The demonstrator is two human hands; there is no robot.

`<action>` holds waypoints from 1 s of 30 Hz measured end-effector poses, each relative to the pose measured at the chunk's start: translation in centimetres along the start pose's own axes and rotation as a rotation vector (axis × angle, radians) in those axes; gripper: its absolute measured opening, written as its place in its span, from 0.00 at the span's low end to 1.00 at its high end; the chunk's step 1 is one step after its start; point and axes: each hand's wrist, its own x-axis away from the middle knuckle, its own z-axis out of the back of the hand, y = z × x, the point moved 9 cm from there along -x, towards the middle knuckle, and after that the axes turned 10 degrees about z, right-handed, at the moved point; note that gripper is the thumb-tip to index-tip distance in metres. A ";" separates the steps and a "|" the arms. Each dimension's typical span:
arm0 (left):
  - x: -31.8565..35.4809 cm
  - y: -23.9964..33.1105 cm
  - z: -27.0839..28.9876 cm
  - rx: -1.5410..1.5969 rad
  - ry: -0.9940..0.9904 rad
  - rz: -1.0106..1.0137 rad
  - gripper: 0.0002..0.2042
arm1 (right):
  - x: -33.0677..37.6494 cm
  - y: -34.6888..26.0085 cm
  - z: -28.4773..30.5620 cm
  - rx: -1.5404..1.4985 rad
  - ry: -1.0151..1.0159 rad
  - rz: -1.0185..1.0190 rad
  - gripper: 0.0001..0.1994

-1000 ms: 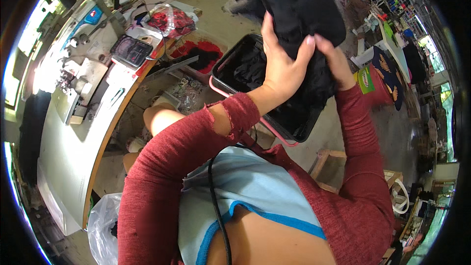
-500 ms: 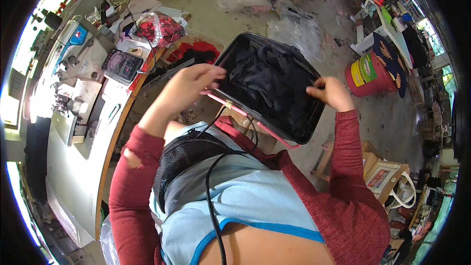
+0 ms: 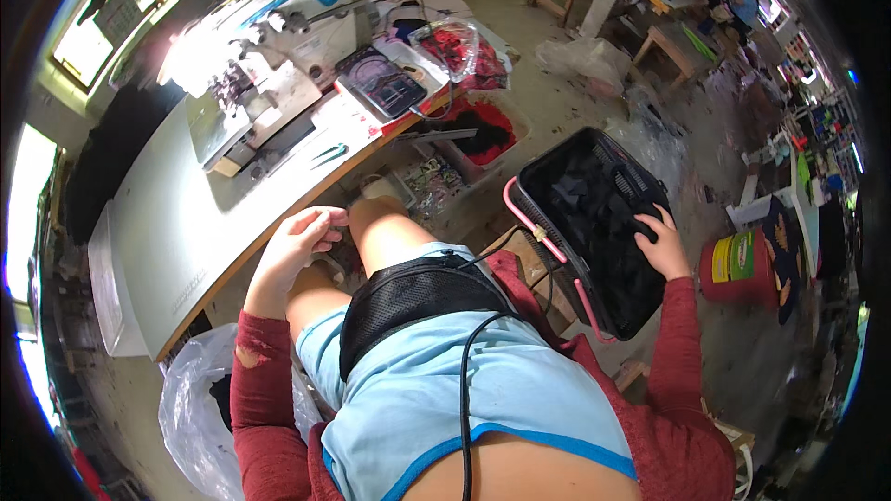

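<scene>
A black plastic basket (image 3: pixel 535 187) with a pink handle (image 3: pixel 549 243) stands tilted in front of me to the right. Dark cloth pieces (image 3: pixel 594 213) fill it. Over the basket's right rim lies my right hand (image 3: pixel 665 246), its bent fingers against the rim and the cloth. My left hand (image 3: pixel 306 239) hangs apart from the basket, beside my knee and the sewing table's edge. Its fingers are loosely curled together, and nothing shows in them.
On the white table (image 3: pixel 153 213) at left stand a sewing machine (image 3: pixel 320 42), a phone-like device (image 3: pixel 380 82) and small thread snips (image 3: pixel 329 154). Beyond its edge is a bin with red and black scraps (image 3: pixel 487 134). A red bucket (image 3: pixel 742 264) stands at right, a clear plastic bag (image 3: pixel 190 408) lower left.
My left hand has left the basket's rim and moved left toward the table. The view has turned left, so the basket appears farther right. My right hand stays at the basket.
</scene>
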 end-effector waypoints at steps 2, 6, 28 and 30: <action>0.6 -1.8 1.6 0.069 0.031 0.013 0.15 | 0.3 1.3 -0.9 0.047 -0.054 -0.124 0.17; 1.0 -2.8 2.7 0.086 0.027 -0.018 0.15 | 1.8 3.4 -5.4 0.244 -0.159 -0.311 0.20; 3.6 -2.6 8.2 -0.561 0.093 -0.188 0.18 | -18.5 -29.6 -4.7 0.092 -0.051 0.632 0.13; 7.8 -0.1 12.1 -0.585 0.224 -0.108 0.17 | -18.3 -39.9 -7.7 -0.004 -0.187 0.917 0.13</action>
